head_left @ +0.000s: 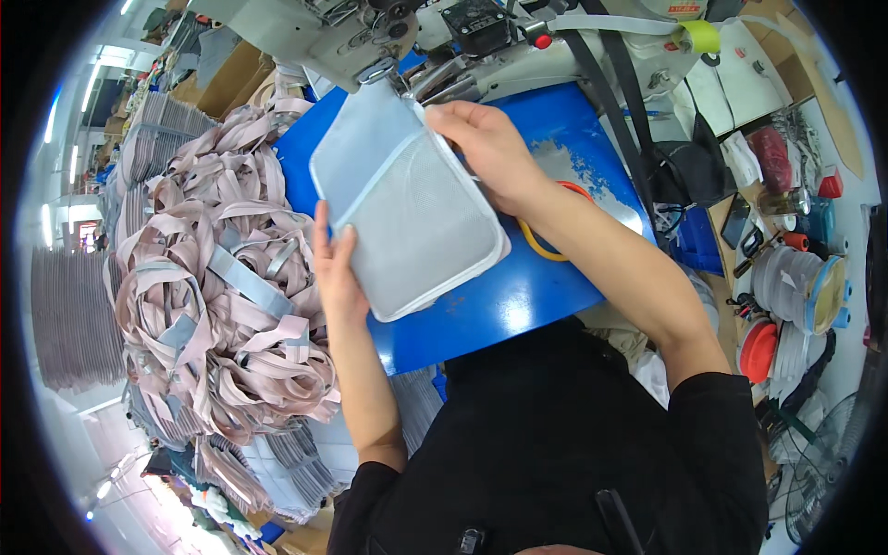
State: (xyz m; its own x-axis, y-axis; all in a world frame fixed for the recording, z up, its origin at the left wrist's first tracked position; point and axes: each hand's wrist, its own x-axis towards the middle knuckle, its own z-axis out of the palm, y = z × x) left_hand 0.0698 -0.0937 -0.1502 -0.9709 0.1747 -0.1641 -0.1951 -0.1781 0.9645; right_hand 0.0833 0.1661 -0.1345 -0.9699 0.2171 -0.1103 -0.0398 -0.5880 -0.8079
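Note:
A light blue-grey fabric panel [361, 153] with rounded corners, pale edging and a grey mesh pocket [427, 222] lies tilted over a blue table plate [472, 319]. Its far end reaches under the head of a sewing machine [370, 46], by the presser foot. My right hand [490, 153] pinches the panel's right edge close to the machine, thumb and forefinger together. At the left edge my left hand [339, 273] grips the panel between thumb and fingers; part of those fingers is hidden.
Pinkish fabric straps [203, 268] are heaped at the left, beside stacked grey panels [74, 314]. Yellow-orange handled scissors [541, 242] lie under my right forearm. Black straps [615, 83] hang at the right of the machine. Thread spools [786, 282] stand farther right, above a fan [823, 462].

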